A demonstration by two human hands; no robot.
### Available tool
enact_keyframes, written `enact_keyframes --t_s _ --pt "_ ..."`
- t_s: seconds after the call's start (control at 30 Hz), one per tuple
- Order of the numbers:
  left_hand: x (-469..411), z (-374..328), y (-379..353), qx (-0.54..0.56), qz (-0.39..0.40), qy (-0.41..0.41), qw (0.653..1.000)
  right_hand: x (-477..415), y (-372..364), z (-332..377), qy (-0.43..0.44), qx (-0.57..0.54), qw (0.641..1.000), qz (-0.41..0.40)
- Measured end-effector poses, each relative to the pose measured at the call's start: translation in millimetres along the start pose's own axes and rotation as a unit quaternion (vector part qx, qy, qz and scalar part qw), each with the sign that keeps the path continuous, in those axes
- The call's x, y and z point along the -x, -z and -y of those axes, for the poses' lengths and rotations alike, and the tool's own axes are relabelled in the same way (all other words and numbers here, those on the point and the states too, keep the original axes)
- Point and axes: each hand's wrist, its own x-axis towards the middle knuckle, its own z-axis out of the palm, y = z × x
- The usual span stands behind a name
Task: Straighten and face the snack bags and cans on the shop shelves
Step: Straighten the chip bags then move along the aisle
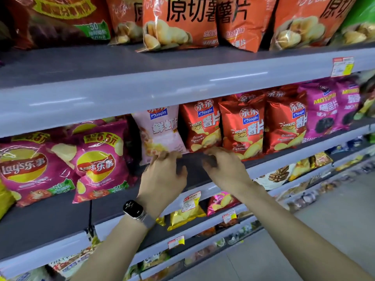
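Head view, frame centre: left hand (pixel 162 175) curls its fingers over the pale pink bag's (pixel 160 132) bottom edge. Right hand (pixel 223 167), fingers curled, meets the red bag's (pixel 199 128) bottom edge, its hold blurred. Bare shelf (pixel 60 216) lies in front.

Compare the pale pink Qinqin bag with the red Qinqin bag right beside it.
The pale pink bag is pastel and matte; the red bag is shiny foil. The red bag reads POTATO CHIPS; the pale pink bag does not. Both carry the blue Qinqin logo.
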Motion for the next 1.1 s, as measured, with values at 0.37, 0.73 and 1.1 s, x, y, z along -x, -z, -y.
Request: enact_keyframes --t_s 0.37,0.73,1.1 --pt "17.6 -137.3 -54.8 0.065 0.095 -0.157 0.981 105.7 92.9 -96.0 -0.170 0.119 0.974 -0.089" --pt "24.0 -318.7 -154.7 0.005 0.194 -0.251 0.948 189.9 196.0 -244.4 -0.342 0.179 0.914 -0.128" --pt "28.1 -462.7 -271.7 -0.064 0.308 -0.296 0.902 233.1 224.4 -388.8 -0.450 0.095 0.885 -0.072"
